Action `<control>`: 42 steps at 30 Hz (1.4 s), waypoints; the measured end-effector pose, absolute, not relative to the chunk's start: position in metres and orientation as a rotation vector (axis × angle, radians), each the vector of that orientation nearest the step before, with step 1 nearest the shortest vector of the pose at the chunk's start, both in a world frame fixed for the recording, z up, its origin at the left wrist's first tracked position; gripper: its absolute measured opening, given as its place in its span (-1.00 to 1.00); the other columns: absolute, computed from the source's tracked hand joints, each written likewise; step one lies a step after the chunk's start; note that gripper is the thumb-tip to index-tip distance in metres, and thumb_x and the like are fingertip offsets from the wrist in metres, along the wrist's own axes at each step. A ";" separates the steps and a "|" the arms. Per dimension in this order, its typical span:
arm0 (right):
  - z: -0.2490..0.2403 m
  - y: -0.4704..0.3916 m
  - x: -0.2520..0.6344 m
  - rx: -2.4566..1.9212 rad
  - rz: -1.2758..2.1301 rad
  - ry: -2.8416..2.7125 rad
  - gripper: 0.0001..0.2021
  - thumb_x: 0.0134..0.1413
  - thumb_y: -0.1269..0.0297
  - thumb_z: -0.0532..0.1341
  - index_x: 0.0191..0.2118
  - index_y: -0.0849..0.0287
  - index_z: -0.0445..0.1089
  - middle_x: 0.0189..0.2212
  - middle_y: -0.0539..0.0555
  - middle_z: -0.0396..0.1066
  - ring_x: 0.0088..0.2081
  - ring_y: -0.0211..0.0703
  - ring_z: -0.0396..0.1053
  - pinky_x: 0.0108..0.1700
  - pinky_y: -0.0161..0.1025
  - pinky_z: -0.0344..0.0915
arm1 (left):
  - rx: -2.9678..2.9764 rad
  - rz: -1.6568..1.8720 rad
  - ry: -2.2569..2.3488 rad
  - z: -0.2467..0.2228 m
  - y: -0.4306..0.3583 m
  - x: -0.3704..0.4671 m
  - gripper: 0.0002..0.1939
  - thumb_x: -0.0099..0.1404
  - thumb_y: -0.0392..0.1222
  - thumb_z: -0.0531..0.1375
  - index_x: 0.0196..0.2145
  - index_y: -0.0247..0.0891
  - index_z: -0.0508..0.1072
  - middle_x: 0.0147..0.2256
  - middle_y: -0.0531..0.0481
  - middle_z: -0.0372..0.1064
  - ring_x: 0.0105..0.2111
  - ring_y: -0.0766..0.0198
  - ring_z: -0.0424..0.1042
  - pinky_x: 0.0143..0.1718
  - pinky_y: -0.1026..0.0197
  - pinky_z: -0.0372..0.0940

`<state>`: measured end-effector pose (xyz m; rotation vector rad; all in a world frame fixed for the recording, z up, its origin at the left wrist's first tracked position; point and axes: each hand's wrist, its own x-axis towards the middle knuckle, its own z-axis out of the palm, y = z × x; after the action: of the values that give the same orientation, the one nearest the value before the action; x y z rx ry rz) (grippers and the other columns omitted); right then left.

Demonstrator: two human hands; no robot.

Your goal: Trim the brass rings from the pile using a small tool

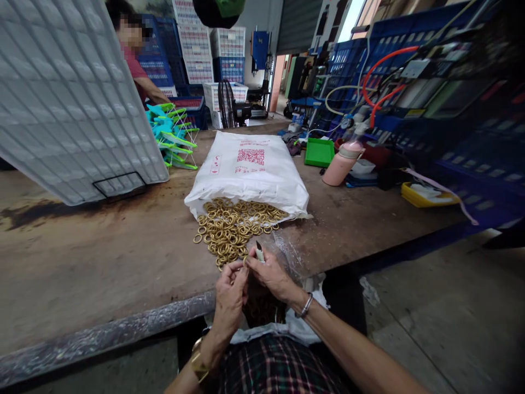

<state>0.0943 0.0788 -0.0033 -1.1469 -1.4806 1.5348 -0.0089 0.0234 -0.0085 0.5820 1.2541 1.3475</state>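
Note:
At the table's front edge my two hands meet with fingertips close together. My left hand (230, 290) is closed in a pinch on a brass-coloured ring (245, 261), which is partly hidden by the fingers. My right hand (270, 273) is wrapped around a small knife (260, 252) with a pale handle and a dark, upward-pointing blade, its fingertips also near the ring. Just beyond them, a heap of similar rings (227, 232) spills from the mouth of a white woven sack (254, 175) with red printing. Below my hands, an open bag (297, 324) in my lap holds dark contents.
A tall white slatted crate (82, 104) stands at left on the brown table (164, 246). Behind it, a person (139, 71) is near turquoise and green plastic pieces (174, 134). To the right are a green tray (319, 152), a pink bottle (342, 164) and a yellow tray (429, 195).

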 end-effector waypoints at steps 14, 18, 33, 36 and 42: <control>0.010 0.078 0.098 -1.195 1.326 -1.832 -0.87 0.03 0.24 0.09 -0.32 0.17 0.26 -0.57 -0.13 0.09 -0.51 -0.34 0.03 -0.45 -0.37 0.02 | 1.178 1.374 1.514 -0.005 0.026 -0.026 -0.92 0.10 -0.20 0.20 -0.50 -0.22 0.46 -0.54 0.05 0.36 -0.49 0.28 0.27 -0.38 0.29 0.16; 0.011 0.079 0.096 -1.201 1.368 -1.828 -0.84 0.02 0.22 0.08 -0.47 0.18 0.21 -0.59 -0.13 0.08 -0.52 -0.35 0.02 -0.47 -0.38 0.00 | 1.168 1.374 1.464 -0.003 0.026 -0.028 -0.93 0.09 -0.18 0.22 -0.47 -0.21 0.48 -0.50 0.03 0.40 -0.45 0.26 0.30 -0.34 0.28 0.18; -0.005 0.083 0.103 -1.269 1.467 -1.705 -0.77 0.11 0.22 -0.02 -0.49 0.18 0.23 -0.61 -0.07 0.23 -0.55 -0.33 0.15 -0.48 -0.39 0.07 | 0.710 1.166 1.137 -0.005 0.023 -0.021 -0.62 0.07 0.14 0.22 -0.44 -0.26 0.29 -0.58 0.16 0.23 -0.73 0.52 0.03 -0.73 0.42 -0.06; -0.004 0.081 0.110 -1.279 1.219 -1.951 -0.79 0.12 0.28 -0.04 -0.47 0.17 0.23 -0.58 -0.06 0.21 -0.51 -0.32 0.14 -0.44 -0.38 0.06 | 0.718 1.166 1.169 -0.005 0.024 -0.020 -0.61 0.07 0.15 0.21 -0.47 -0.26 0.29 -0.65 0.19 0.18 -0.73 0.52 0.01 -0.73 0.42 -0.07; -0.007 0.074 0.117 -1.227 0.813 -2.457 -0.86 0.01 0.45 0.01 -0.35 0.17 0.28 -0.52 -0.02 0.30 -0.51 -0.28 0.13 -0.42 -0.33 -0.02 | 0.732 1.156 1.208 -0.007 0.025 -0.020 -0.62 0.08 0.16 0.20 -0.48 -0.25 0.29 -0.66 0.19 0.16 -0.72 0.50 0.03 -0.72 0.43 -0.07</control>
<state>0.1167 0.0737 -0.0071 -1.2268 -2.4572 0.8131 -0.0200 0.0253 -0.0072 0.7323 1.2084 1.1563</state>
